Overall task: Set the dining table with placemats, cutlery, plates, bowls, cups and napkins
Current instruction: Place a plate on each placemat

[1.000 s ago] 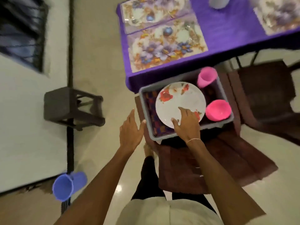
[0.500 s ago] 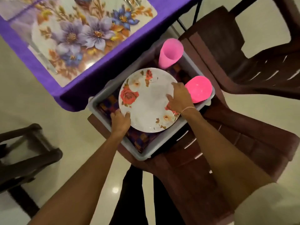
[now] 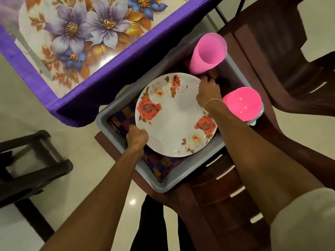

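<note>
Head view: we are gripping the plate point(image 3: 174, 115) with both hands. The left hand point(image 3: 136, 138) is curling round its near-left rim and the right hand point(image 3: 208, 93) round its far-right rim. The plate is lying in the grey tub point(image 3: 174, 183) on the chair point(image 3: 226, 205), over a checked cloth point(image 3: 163, 163), beside the pink cup point(image 3: 208, 51) and pink bowl point(image 3: 243, 104). On the worktop point(image 3: 87, 95), a flowered placemat point(image 3: 81, 33) is carrying a knife point(image 3: 30, 51). We are judging the task as early: plate, bowl and cup are not yet laid.
</note>
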Motion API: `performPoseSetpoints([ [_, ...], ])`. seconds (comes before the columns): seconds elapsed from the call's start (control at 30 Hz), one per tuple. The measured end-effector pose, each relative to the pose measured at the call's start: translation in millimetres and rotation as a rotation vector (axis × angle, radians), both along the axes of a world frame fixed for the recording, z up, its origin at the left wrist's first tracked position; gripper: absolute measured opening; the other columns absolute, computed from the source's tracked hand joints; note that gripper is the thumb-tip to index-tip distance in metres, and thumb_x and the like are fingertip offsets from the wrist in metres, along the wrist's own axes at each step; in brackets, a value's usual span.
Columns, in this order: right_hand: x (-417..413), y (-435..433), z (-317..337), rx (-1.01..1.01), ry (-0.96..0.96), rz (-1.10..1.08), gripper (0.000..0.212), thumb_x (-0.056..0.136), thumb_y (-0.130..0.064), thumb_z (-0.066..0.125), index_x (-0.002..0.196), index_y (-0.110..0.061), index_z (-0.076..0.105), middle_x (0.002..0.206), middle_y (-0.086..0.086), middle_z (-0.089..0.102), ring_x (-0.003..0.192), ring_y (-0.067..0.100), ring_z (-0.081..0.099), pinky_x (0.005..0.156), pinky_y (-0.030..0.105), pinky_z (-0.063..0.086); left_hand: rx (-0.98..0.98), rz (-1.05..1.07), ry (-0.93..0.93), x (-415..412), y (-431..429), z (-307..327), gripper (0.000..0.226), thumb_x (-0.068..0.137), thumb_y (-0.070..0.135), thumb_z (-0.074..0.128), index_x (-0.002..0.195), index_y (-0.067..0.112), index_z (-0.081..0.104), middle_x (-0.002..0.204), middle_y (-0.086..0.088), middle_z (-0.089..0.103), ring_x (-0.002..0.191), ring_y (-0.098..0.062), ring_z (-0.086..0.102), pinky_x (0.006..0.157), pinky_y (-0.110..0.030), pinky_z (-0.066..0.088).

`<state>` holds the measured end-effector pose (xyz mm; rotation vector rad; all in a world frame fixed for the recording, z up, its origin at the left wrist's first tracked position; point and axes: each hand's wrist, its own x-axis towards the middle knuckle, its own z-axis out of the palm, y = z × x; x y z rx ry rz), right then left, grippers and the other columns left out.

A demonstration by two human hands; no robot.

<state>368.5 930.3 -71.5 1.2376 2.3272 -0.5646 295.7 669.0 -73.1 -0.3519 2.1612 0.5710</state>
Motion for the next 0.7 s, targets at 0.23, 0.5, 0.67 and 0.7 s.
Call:
performPoseSetpoints([
  [0.23, 12, -1, 11, -0.018, 0.057, -0.009, 0.057, 0.091, 0.001, 0.061, 0.145, -0.004, 0.043, 0.136, 0.028, 0.050, 0.123, 0.050, 0.051, 0.106, 0.052, 0.043, 0.020, 0.005, 0.040, 0, -5, 18, 0.026, 0.107, 0.017, 0.046, 0.132, 0.008, 0.048, 0.121, -0.010, 0.055, 0.102, -0.027, 0.053, 0.085, -0.039, 0.049],
  [0.5, 27, -17, 48, -0.035, 0.168, -0.056, 0.047, 0.092, -0.001, 0.059, 0.138, -0.006, 0.050, 0.129, 0.026, 0.055, 0.118, 0.048, 0.054, 0.097, 0.051, 0.047, 0.081, 0.007, 0.101, -5, -26, 60, 0.031, 0.105, 0.018, 0.049, 0.136, 0.014, 0.050, 0.122, -0.007, 0.058, 0.108, -0.029, 0.057, 0.098, -0.045, 0.052],
  [0.67, 51, -35, 108, -0.094, 0.356, -0.181, 0.041, 0.088, -0.007, 0.066, 0.127, -0.017, 0.067, 0.123, 0.014, 0.070, 0.116, 0.040, 0.061, 0.097, 0.048, 0.051, 0.213, 0.090, 0.215, -4, -52, 118, 0.021, 0.106, 0.023, 0.050, 0.124, 0.017, 0.057, 0.119, -0.003, 0.062, 0.107, -0.023, 0.061, 0.089, -0.039, 0.053],
  [0.7, 56, -40, 122, -0.117, 0.402, -0.215, 0.043, 0.085, -0.011, 0.071, 0.127, -0.021, 0.069, 0.122, 0.011, 0.072, 0.115, 0.037, 0.063, 0.099, 0.046, 0.051, 0.237, 0.100, 0.243, -4, -61, 131, 0.019, 0.105, 0.024, 0.050, 0.121, 0.016, 0.059, 0.118, -0.004, 0.065, 0.105, -0.023, 0.063, 0.085, -0.038, 0.054],
])
